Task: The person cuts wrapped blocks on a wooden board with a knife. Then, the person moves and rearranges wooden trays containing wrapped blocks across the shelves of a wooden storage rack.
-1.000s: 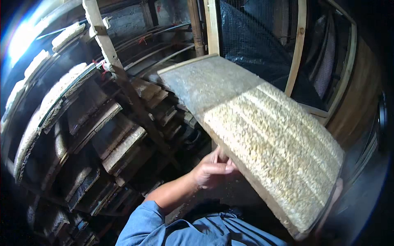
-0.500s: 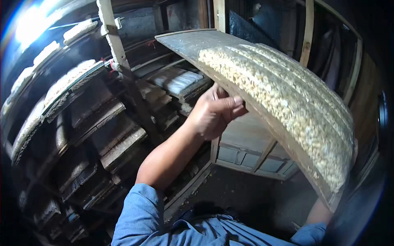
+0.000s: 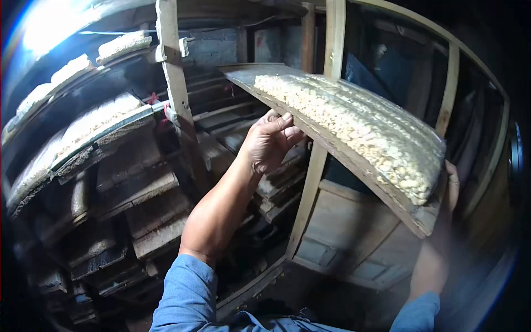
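A long wooden board (image 3: 354,155) is held up in front of me, tilted with its near right end lower. On it lie rows of pale, lumpy pieces (image 3: 354,124) under what looks like clear film; the far left end of the board is bare. My left hand (image 3: 271,141) grips the board's near edge, thumb at the side and fingers curled beneath. At the right end, my right hand (image 3: 451,185) holds the board from the far side, its fingers partly hidden behind it.
Shelves on the left carry stacked boards (image 3: 155,188) and pale, lumpy slabs (image 3: 99,116). A wooden post (image 3: 174,72) stands before them. Behind the held board is a wood-framed door (image 3: 348,221). A bright lamp (image 3: 52,27) shines at the upper left.
The board has been raised and levelled, and in the last half second it has moved slightly left. Both hands still hold it. The view has tilted up, showing more of the door and shelves.
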